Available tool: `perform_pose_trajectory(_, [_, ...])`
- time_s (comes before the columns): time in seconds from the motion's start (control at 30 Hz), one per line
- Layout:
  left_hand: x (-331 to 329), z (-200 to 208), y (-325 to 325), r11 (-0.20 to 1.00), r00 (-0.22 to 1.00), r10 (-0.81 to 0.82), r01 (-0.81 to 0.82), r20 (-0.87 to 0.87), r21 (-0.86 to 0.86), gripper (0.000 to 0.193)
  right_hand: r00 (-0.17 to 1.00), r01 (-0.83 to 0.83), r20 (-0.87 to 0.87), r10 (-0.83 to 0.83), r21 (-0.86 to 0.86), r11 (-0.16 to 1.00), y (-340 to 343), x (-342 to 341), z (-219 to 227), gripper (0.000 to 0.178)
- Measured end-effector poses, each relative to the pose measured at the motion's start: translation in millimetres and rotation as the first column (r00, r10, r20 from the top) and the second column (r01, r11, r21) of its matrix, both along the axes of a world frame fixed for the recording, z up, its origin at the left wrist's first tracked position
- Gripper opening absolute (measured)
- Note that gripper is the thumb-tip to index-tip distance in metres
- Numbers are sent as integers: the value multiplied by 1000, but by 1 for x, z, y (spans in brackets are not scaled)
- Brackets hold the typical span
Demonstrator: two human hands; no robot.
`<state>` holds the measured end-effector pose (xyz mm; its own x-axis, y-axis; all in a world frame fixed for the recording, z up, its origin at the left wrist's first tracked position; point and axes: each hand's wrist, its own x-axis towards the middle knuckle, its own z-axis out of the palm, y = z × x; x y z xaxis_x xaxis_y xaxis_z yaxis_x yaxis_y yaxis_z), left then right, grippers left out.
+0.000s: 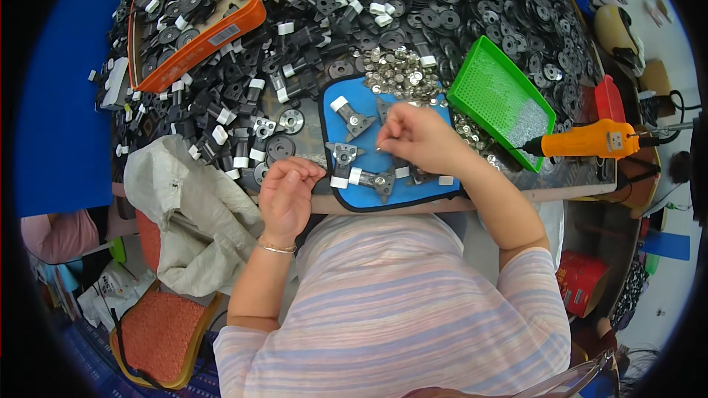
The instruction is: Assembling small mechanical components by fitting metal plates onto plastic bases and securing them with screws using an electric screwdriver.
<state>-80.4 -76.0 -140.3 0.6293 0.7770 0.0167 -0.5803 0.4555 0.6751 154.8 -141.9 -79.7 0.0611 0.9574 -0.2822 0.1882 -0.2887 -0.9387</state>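
Striped sleeves and shoulders fill the six o'clock edge of the head view, with both forearms reaching up to the surface (560, 190). On the blue mat (369, 199) at the centre lie several small black-and-metal brackets (357, 124) with white end caps. At about two o'clock from the mat's middle, the right hand (417, 136) hovers over it with its fingers (385, 141) pinched together on what seems to be a tiny silver rivet, too small to make out surely. At eight o'clock from the mat, the left hand (286, 193) rests at the surface's edge, its fingers curled loosely inward; whether they hold anything cannot be told.

Judging by this, the step in hand is seating a small fastener into a bracket on the mat. The next move calls for a steady, fine placement over the bracket's hole, perhaps with the left hand bracing the piece. A heap of silver rivets (398, 72) lies at twelve o'clock, a green tray (501, 96) and orange power screwdriver (590, 140) at three.
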Motion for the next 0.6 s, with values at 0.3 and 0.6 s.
perform_pose_trajectory(0.3, [0,-2,0,1000,999,-9,8,32,25,9,883,-170,446,142,22,985,33,-41,2,24])
perform_pose_trajectory(0.6, [-2,0,0,1000,1000,-26,26,8,12,9,828,-215,545,130,95,972,28,-44,7,21])
